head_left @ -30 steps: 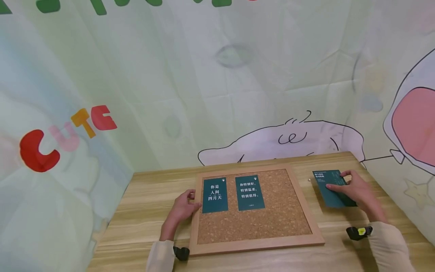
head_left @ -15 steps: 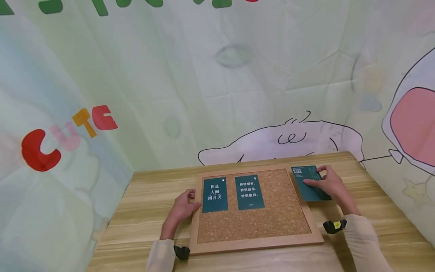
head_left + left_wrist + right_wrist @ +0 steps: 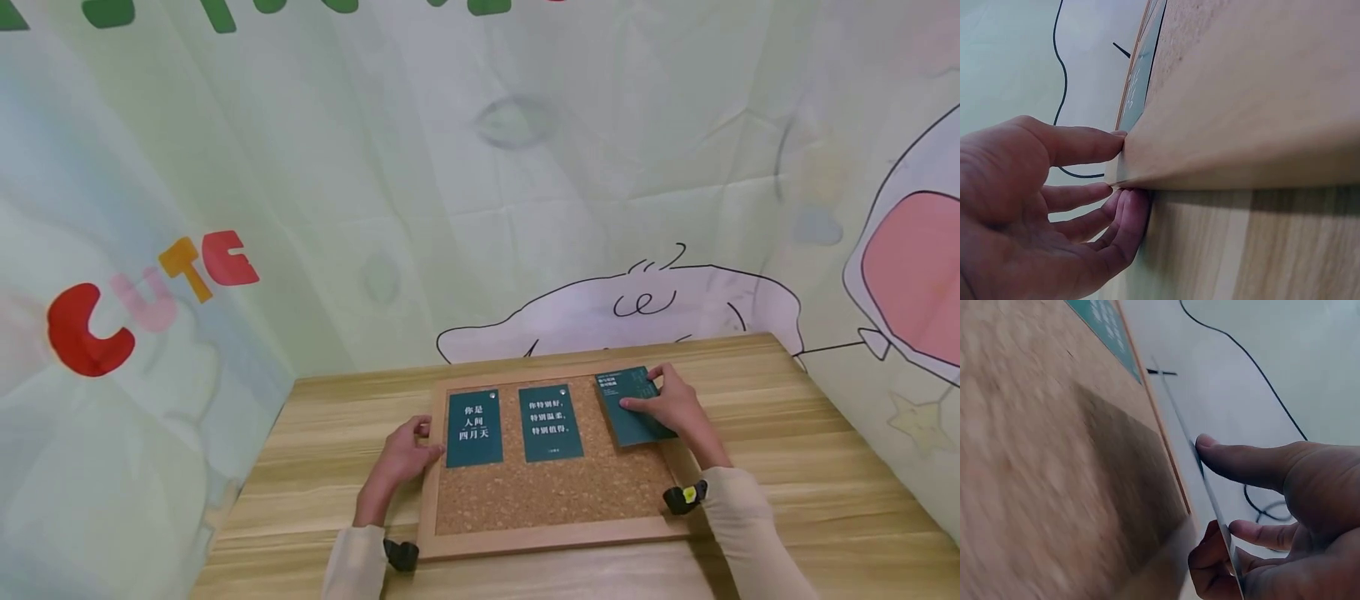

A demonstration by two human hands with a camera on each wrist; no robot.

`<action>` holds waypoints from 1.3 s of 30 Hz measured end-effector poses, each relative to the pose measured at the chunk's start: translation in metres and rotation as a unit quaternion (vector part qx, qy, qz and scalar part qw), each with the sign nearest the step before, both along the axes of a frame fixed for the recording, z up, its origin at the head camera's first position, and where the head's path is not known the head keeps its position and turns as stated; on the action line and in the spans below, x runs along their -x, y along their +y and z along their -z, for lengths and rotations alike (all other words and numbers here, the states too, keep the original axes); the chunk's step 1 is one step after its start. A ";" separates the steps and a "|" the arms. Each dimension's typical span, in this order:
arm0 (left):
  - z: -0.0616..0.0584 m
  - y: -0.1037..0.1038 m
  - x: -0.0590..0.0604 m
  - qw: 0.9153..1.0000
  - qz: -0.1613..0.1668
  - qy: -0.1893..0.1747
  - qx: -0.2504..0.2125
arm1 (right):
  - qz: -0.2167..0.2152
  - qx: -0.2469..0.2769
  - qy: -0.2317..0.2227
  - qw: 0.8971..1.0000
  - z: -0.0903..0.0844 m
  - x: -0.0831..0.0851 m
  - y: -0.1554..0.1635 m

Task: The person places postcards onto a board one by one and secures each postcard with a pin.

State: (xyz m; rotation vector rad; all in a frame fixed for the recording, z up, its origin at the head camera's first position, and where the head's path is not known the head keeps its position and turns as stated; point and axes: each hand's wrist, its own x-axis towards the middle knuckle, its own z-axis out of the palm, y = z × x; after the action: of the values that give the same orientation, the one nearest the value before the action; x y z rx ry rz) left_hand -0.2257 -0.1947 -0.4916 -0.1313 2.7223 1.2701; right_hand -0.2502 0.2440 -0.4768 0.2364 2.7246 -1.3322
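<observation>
The right hand (image 3: 670,406) pinches a third green card (image 3: 627,407) over the cork board (image 3: 555,492), the left hand (image 3: 405,457) gripping the frame; next, probably laying it flat and level.

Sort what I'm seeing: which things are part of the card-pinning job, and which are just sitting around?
In the job:
- third green card, pinched by right hand over the board
- cork board, frame edge steadied by left hand
- two green cards already on it

Just around:
- wooden table
- cartoon backdrop cloth
</observation>
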 end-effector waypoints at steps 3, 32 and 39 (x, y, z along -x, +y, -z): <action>0.000 0.000 0.000 1.000 0.000 -0.001 0.002 | -0.009 -0.019 0.013 1.000 0.002 0.001 -0.012; 0.001 -0.002 0.001 1.000 0.005 0.001 -0.003 | -0.039 -0.178 0.033 0.983 0.007 -0.001 -0.050; 0.001 0.000 0.001 1.000 0.000 0.002 -0.002 | -0.043 -0.215 0.024 0.975 0.006 -0.003 -0.051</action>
State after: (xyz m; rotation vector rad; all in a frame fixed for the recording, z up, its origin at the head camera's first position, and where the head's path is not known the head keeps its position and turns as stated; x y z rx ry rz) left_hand -0.2265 -0.1947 -0.4927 -0.1288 2.7231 1.2768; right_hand -0.2470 0.1934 -0.4830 0.1149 2.9959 -0.7213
